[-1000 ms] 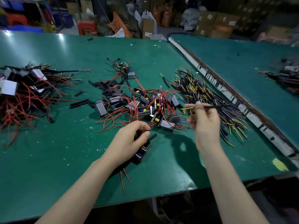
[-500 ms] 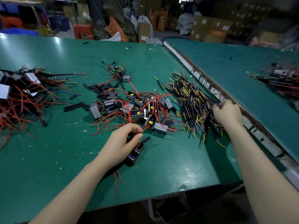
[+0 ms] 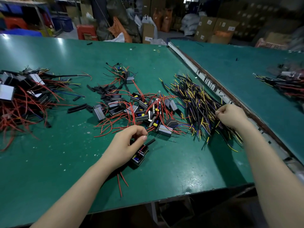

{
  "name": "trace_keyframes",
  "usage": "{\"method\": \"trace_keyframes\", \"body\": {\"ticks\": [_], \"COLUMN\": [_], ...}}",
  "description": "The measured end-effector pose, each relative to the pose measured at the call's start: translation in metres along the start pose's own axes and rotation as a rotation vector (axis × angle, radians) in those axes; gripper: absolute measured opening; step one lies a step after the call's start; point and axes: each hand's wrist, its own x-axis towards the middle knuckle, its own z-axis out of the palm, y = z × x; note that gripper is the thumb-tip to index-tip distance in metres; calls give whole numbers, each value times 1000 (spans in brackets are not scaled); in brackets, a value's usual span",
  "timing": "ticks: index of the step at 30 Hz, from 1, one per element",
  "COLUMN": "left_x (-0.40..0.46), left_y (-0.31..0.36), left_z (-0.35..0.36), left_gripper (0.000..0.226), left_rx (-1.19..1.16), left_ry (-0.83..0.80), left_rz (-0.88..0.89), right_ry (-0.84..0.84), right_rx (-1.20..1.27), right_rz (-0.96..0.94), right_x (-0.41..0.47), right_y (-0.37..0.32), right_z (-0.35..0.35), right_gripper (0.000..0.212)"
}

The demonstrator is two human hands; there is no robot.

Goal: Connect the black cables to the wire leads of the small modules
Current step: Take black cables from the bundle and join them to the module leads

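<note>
My left hand (image 3: 127, 145) grips a small black module (image 3: 139, 156) on the green table, thumb on top; its red leads (image 3: 121, 181) trail toward me and a black sleeve (image 3: 149, 142) sticks out to the right. My right hand (image 3: 230, 116) is curled over the right edge of the pile of black cables (image 3: 195, 104) with yellow and purple ends, pinching a cable there. A heap of modules with red wire leads (image 3: 143, 111) lies between my hands, just beyond the left one.
Loose black sleeve pieces (image 3: 102, 91) lie left of the heap. A second pile of modules and red wires (image 3: 21, 97) fills the far left. A white-edged seam (image 3: 212, 86) separates a neighbouring green table (image 3: 246, 66) holding more wiring (image 3: 286, 84). Boxes stand behind.
One second ago my right hand held a black cable up near the module heap. It has since moved right and down onto the cable pile. My left hand has stayed on its module.
</note>
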Motion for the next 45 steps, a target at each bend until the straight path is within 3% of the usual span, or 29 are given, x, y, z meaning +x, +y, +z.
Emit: {"method": "trace_keyframes", "body": {"ticks": [6, 9, 11, 14, 18, 20, 25, 28, 30, 32, 35, 39, 43, 45], "left_x": [0, 0, 0, 0, -2, -2, -1, -1, -2, -2, -1, -1, -2, -2], "left_y": [-1, -1, -2, -2, -3, -5, -6, -6, -6, -7, -7, -8, -9, -8], "left_z": [0, 0, 0, 0, 0, 0, 0, 0, 0, -1, 0, 1, 1, 1], "left_gripper": [10, 8, 7, 6, 7, 9, 12, 13, 11, 9, 8, 8, 11, 11], "left_rx": [-5, 0, 2, -9, -42, -59, -73, -90, -101, -103, -110, -95, -88, -91], "left_ry": [-4, -9, -5, 12, 23, 31, 46, 59, 63, 60, 53, 47, 45, 47], "left_rz": [-4, -9, -10, -18, -56, -81, -105, -112, -119, -122, -120, -101, -100, -100], "right_ry": [139, 206, 231, 60, 25, 4, -129, -134, -43, -1, -55, -101, -32, 21], "right_rx": [-55, 159, 458, 991, 960, 1059, 1397, 1547, 1569, 1655, 1831, 1841, 1763, 1653], "right_rz": [177, 105, 29, -30, -168, -229, -386, -427, -460, -407, -229, -212, -275, -357], "right_x": [-14, -19, -24, -39, -54, -63, -88, -97, -100, -103, -103, -104, -106, -108], "right_y": [-15, -25, -35, -58, -84, -92, -116, -128, -133, -135, -132, -129, -128, -128], "right_z": [-23, -32, -34, -29, -1, 10, 34, 48, 53, 57, 59, 62, 63, 66], "right_gripper": [35, 29, 21, 21, 13, 8, 37, 23, 19, 6, 28, 37, 16, 48]}}
